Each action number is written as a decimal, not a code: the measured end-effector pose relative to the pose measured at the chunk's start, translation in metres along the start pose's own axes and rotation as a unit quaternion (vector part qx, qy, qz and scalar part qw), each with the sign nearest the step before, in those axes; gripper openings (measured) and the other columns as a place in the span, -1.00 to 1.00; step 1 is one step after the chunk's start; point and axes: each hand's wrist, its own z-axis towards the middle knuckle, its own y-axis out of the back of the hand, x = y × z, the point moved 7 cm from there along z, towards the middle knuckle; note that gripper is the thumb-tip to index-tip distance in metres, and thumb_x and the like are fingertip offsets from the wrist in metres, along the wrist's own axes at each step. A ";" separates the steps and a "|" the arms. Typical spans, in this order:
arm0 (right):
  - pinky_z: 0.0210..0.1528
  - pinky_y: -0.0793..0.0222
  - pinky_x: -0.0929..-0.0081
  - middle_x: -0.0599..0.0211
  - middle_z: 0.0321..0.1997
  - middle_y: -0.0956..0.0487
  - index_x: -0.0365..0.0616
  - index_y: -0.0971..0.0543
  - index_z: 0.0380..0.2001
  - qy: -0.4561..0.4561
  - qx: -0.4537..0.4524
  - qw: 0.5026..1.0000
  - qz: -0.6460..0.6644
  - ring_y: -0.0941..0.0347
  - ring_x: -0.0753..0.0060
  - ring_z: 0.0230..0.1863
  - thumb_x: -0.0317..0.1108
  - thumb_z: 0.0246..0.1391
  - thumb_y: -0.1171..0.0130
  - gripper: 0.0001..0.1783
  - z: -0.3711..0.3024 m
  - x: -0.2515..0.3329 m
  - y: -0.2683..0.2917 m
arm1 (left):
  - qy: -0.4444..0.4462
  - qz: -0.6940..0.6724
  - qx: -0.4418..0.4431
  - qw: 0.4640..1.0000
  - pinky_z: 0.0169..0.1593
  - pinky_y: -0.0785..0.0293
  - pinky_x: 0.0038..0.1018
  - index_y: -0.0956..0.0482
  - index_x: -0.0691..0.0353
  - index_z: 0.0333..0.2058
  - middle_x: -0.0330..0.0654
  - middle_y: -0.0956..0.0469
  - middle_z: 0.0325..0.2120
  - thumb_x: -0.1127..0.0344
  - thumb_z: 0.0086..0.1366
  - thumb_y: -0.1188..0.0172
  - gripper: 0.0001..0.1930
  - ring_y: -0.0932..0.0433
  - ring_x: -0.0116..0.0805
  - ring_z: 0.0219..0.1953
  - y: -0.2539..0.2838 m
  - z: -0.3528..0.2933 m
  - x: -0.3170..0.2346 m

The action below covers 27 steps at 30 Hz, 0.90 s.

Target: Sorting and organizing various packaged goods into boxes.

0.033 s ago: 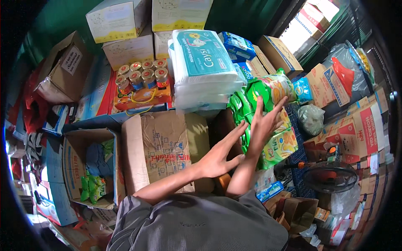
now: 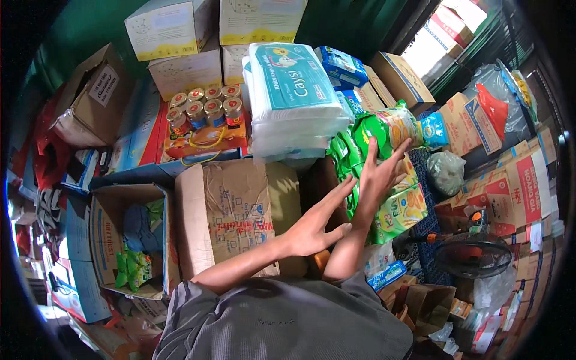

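My right hand (image 2: pixel 382 174) reaches over a row of green and yellow snack packs (image 2: pixel 399 211), its fingers spread. Beside it on the left, my left hand (image 2: pixel 315 227) has its fingers stretched out and its thumb apart, close to my right forearm. Neither hand grips anything; whether the fingertips touch the packs I cannot tell. A round green pack (image 2: pixel 369 128) lies at the far end of the row. Below my left forearm and hand is a closed brown cardboard box (image 2: pixel 234 198), partly covered by them.
An open carton (image 2: pixel 170 240) with green packets stands at the left. Behind are small gold-lidded jars (image 2: pixel 204 111) and a tall stack of tissue packs (image 2: pixel 294 78). To the right are a black round fan (image 2: pixel 474 255), a clear plastic bag (image 2: pixel 446 172) and stacked cartons (image 2: pixel 504 192).
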 end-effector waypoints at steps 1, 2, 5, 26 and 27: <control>0.65 0.07 -0.39 -0.42 0.61 -0.29 -0.02 0.12 0.75 -0.010 -0.002 1.000 -0.019 -0.20 -0.45 0.63 0.52 0.37 -0.08 0.23 0.002 0.000 -0.005 | 0.001 -0.010 0.001 1.000 0.67 -0.04 -0.09 0.08 0.24 0.68 0.11 0.09 0.70 0.41 0.40 -0.32 0.00 -0.07 0.04 0.68 -0.001 -0.002 0.002; 0.65 0.07 -0.38 -0.43 0.61 -0.29 0.03 0.11 0.75 -0.035 0.005 0.998 -0.043 -0.18 -0.47 0.64 0.54 0.36 -0.07 0.23 0.003 -0.002 -0.011 | 0.005 -0.018 0.003 1.000 0.66 -0.05 -0.09 0.07 0.24 0.67 0.11 0.07 0.69 0.41 0.40 -0.31 -0.01 -0.08 0.03 0.68 -0.002 -0.005 0.004; 0.66 0.10 -0.39 -0.49 0.68 -0.11 0.14 0.09 0.76 -0.062 0.025 0.995 -0.076 -0.01 -0.50 0.71 0.62 0.32 -0.02 0.23 0.003 -0.008 -0.023 | 0.014 -0.041 0.001 0.999 0.65 -0.10 -0.09 0.05 0.25 0.67 0.11 0.00 0.67 0.42 0.41 -0.30 -0.03 -0.13 0.02 0.66 -0.003 -0.011 0.009; 0.60 -0.14 -0.24 -0.25 0.62 -0.29 -0.13 -0.45 0.51 0.199 -0.163 0.955 0.146 -0.20 -0.33 0.63 -0.12 0.34 -0.47 -0.22 -0.049 0.057 0.036 | 0.203 -0.098 -0.248 0.942 0.43 -0.45 -0.19 -0.19 0.35 0.57 0.07 -0.47 0.42 0.33 0.54 -0.19 -0.29 -0.53 -0.12 0.38 0.110 -0.176 0.045; 0.57 -0.21 -0.19 -0.21 0.53 -0.42 -0.22 -0.53 0.40 0.229 -0.179 0.941 0.171 -0.33 -0.28 0.55 -0.26 0.38 -0.42 -0.39 -0.056 0.066 0.040 | 0.223 -0.063 -0.283 0.931 0.41 -0.47 -0.21 -0.25 0.37 0.54 0.08 -0.53 0.37 0.35 0.53 -0.18 -0.33 -0.55 -0.15 0.35 0.123 -0.196 0.046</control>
